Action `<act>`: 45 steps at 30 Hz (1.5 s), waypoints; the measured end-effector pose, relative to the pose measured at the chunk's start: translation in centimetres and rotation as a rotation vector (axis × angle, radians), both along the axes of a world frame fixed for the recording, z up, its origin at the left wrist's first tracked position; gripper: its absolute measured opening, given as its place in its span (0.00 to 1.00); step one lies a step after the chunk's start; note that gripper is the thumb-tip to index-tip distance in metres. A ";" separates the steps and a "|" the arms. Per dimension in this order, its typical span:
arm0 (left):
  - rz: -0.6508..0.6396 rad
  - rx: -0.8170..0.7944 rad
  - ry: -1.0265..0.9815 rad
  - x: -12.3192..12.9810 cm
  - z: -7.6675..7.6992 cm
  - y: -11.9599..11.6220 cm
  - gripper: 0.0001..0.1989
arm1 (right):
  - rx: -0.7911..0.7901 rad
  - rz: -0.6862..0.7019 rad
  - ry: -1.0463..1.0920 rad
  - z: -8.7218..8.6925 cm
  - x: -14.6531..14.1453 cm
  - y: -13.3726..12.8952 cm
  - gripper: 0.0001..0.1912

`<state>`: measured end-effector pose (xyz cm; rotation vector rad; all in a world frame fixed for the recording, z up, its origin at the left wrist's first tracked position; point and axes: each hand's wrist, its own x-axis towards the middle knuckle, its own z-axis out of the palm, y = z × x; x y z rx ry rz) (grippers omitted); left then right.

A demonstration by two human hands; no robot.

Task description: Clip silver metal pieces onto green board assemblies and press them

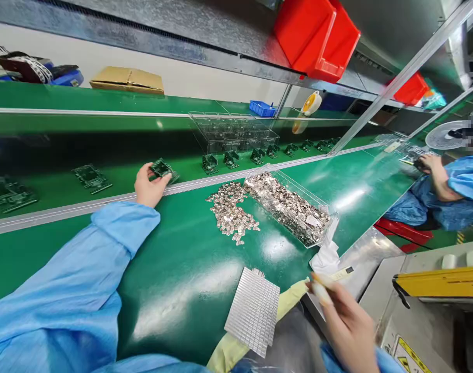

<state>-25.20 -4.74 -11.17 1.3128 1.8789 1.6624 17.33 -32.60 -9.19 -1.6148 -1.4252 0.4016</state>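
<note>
My left hand [148, 189] reaches to the strip beyond the metal rail, its thumb and fingers closed on the edge of a green circuit board [165, 170]. My right hand [348, 321] is at the lower right, blurred, with pale covers on its fingertips. Those fingers are pinched together; what they hold, if anything, I cannot make out. Just behind them shows a pale strip with a dark end [343, 273]. Left of that hand lies a silvery sheet with a grid pattern [254, 311]. Small metal pieces [232, 210] are heaped mid-table, beside a clear box [298, 187] full of similar pieces.
Several circuit boards [231, 159] stand in a row beyond the rail [197, 184]; others [90, 177] lie at left. A clear tray [236, 132] sits behind. Red bins [316, 39] rest on the shelf overhead. Another person's hand [430, 163] works at far right.
</note>
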 end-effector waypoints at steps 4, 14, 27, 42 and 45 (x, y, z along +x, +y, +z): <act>-0.003 -0.074 0.015 -2.2 -1.8 3.7 0.36 | -0.232 0.201 -0.264 0.4 -5.0 12.5 0.16; -0.029 -0.150 0.246 -8.3 -2.2 -4.4 0.23 | -0.438 0.208 -0.571 -0.6 -10.5 25.6 0.07; 0.136 -0.364 0.242 -17.0 0.0 -3.9 0.40 | -0.217 0.451 -0.048 4.9 -8.4 15.8 0.14; -1.114 -0.277 -0.840 14.3 -1.0 -21.2 0.28 | 0.034 -0.086 0.680 -0.4 -11.1 0.6 0.11; -1.161 -0.224 -0.880 16.1 -1.0 -23.0 0.23 | 0.019 -0.063 0.649 -0.4 -11.7 -0.2 0.13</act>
